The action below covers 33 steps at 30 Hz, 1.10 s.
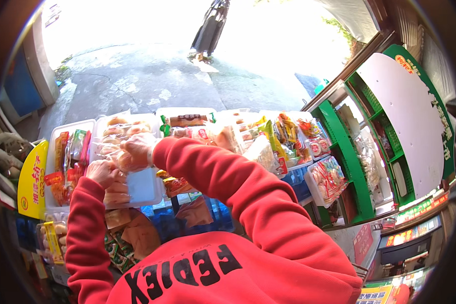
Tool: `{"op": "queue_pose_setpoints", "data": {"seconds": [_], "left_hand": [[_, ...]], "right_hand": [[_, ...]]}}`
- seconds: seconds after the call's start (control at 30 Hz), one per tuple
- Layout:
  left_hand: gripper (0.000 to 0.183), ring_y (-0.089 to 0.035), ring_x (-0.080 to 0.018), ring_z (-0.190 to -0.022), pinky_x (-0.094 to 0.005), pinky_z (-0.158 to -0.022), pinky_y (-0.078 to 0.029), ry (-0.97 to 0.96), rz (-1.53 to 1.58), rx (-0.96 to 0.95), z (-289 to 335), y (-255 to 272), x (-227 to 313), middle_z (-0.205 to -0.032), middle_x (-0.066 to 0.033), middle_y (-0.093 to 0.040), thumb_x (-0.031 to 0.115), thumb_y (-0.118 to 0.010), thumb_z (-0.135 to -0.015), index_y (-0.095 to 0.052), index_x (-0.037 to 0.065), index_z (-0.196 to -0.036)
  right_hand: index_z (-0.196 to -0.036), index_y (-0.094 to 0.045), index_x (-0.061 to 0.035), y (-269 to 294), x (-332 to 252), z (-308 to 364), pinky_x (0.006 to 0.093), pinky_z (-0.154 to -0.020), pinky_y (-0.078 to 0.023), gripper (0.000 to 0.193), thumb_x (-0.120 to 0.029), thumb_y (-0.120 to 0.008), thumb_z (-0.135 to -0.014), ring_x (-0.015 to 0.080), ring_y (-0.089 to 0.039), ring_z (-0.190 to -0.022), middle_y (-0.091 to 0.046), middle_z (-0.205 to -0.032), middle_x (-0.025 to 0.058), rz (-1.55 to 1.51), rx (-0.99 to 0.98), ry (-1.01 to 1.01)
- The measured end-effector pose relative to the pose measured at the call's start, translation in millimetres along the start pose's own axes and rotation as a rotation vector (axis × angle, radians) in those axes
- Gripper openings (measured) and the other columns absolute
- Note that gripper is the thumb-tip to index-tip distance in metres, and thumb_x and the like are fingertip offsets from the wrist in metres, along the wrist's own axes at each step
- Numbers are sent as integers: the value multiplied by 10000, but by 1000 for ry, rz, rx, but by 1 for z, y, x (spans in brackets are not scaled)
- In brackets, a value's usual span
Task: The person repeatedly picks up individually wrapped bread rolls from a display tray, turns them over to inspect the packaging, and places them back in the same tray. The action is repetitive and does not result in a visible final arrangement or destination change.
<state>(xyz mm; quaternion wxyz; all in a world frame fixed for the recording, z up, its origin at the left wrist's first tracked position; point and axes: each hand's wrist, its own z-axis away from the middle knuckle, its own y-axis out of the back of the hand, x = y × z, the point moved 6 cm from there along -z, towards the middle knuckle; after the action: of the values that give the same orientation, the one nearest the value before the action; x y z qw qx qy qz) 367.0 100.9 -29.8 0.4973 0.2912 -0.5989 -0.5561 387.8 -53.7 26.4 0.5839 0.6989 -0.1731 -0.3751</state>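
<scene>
Both of my hands work over a white tray (148, 186) of bread at the left of the row. My left hand (105, 174), its fingers curled in, grips the near end of a clear bag of round buns (109, 148). Close beside it, on the right, my right hand (136, 153) is closed at the same packaging; its fingertips are partly hidden. More bagged buns (137, 127) lie beyond my hands. Below the left hand are longer, pale bread rolls (117, 193) in the tray.
To the left, a tray holds red and orange snack packets (65, 152) beside a yellow sign (33, 180). Packaged snacks (287, 133) fill trays on the right, near a green shelf rack (342, 157). A cardboard box (139, 230) sits close to me. A person (211, 30) stands outside on the pavement.
</scene>
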Motion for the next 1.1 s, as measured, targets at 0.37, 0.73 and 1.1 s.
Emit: {"op": "queue_pose_setpoints", "data": {"seconds": [0.37, 0.73, 1.1], "left_hand": [[535, -720, -287, -842, -416, -782, -550, 137, 326, 67, 0, 12, -14, -833, -147, -733, 372, -805, -779, -638, 7, -1133], [382, -700, -227, -792, -352, -735, -550, 67, 441, 129, -17, 1, -10, -824, -119, -720, 290, -813, -720, -720, 56, -1008], [235, -677, -278, -720, -400, -667, -534, -87, 318, -13, -52, -35, -14, -766, -134, -699, 319, -740, -771, -722, 86, -786]], "right_hand": [[-1096, -732, -108, 1, 0, 3, 464, -759, -553, 452, -423, -696, -774, 368, -716, -821, -720, -854, 216, 18, 26, -20], [-1207, -696, -199, -19, 24, 2, 450, -828, -539, 405, -305, -695, -817, 362, -696, -955, -727, -994, 179, -49, 0, -7], [-1166, -697, -170, -79, 69, -23, 346, -993, -451, 294, -267, -650, -892, 251, -597, -1141, -676, -1192, 120, -582, -145, -229]]}}
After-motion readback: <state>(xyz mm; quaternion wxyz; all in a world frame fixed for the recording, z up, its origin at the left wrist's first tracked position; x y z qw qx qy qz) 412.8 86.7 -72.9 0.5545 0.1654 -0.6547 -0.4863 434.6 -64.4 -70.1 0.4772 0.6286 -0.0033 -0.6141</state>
